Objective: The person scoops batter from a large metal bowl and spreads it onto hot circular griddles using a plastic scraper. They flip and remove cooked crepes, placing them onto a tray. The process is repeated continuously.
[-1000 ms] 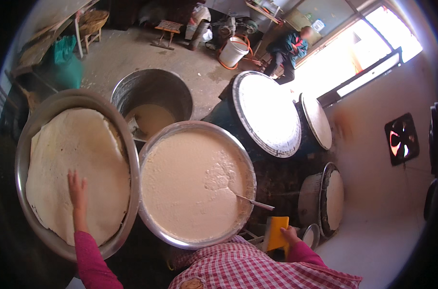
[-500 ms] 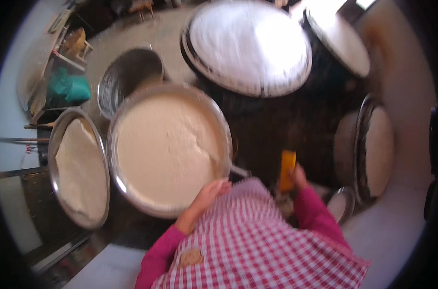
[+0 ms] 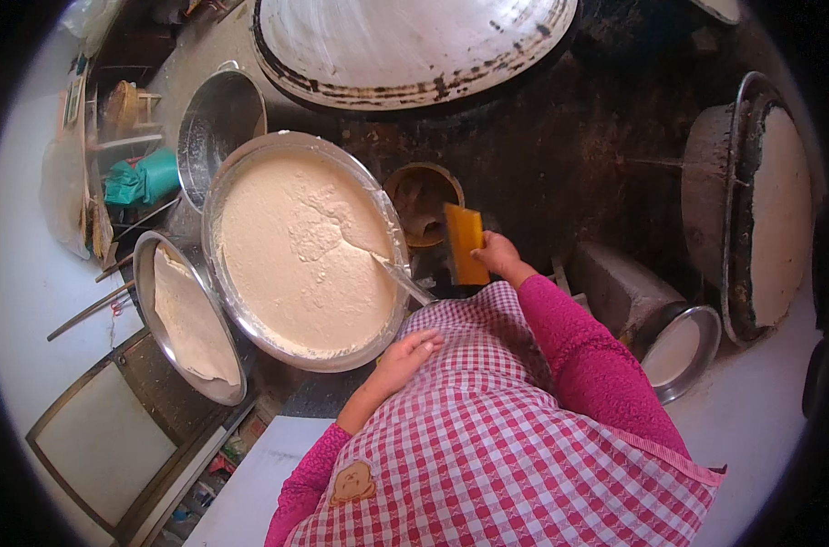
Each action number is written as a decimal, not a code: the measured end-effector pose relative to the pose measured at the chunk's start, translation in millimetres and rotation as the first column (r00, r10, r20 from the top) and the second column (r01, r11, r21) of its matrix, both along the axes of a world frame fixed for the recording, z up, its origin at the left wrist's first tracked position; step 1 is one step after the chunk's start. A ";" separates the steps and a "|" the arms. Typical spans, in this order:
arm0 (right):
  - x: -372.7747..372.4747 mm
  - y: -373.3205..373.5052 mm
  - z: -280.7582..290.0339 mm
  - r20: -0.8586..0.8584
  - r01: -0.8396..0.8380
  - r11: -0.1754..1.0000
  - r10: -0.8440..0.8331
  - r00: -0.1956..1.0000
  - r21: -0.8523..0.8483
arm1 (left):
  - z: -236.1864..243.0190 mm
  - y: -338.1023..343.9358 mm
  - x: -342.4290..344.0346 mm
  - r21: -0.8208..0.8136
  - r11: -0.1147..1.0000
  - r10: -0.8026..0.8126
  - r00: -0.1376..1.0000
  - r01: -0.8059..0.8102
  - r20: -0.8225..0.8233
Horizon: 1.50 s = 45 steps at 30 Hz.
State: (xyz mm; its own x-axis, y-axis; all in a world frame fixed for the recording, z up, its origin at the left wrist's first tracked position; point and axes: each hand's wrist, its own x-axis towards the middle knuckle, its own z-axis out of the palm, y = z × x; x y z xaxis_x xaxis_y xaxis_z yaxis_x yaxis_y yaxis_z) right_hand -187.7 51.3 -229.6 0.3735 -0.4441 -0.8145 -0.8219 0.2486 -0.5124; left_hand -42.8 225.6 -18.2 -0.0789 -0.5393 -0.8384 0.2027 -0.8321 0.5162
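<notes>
My right hand grips the edge of a flat yellow scraper in front of my checked apron. Fingers stretched and together, my left hand lies against the apron beside the near rim of a big metal basin. Thick cream-coloured batter fills that basin, lumpy in the middle. A ladle leans in it, its handle over the right rim; its far end is sunk in the batter. Beyond the scraper stands a round yellowish bucket, its contents unclear.
A large round griddle with a blackened rim is at the far side. To the left are a metal pot and a basin holding folded pale sheets. On the right, a wide pan and a small bowl hold pale stuff.
The view has shifted, so the griddle sits higher and is partly cut off. My right hand and the scraper have come left, nearer the basin. My left hand stays by its rim.
</notes>
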 end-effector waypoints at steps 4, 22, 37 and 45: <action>26.1 68.5 -50.3 0.163 -0.040 0.992 0.021 0.986 0.116 | -15.4 9.5 2.2 0.023 1.000 -0.016 0.998 0.018 -0.052; 44.2 25.2 106.4 0.264 0.257 0.855 -0.403 0.876 0.451 | -49.7 42.5 13.8 0.150 0.767 0.641 0.736 -0.623 -0.219; -257.3 55.0 157.5 0.112 0.619 0.470 -0.733 0.671 -0.630 | -123.3 39.4 114.1 0.296 0.780 0.535 0.833 -0.551 0.141; -406.6 69.2 113.1 -0.169 0.396 0.391 -0.855 0.490 -0.831 | -164.6 -1.6 87.0 0.212 0.863 0.251 0.754 -0.458 0.607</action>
State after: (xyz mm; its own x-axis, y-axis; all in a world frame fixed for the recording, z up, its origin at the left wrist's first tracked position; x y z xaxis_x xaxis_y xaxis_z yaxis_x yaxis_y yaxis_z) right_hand -594.3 120.4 -116.5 -0.6253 -0.7702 -0.1257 -0.7023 0.6256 -0.3397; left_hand 44.2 224.1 -182.8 0.5823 -0.1177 -0.8044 0.2913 -0.8936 0.3416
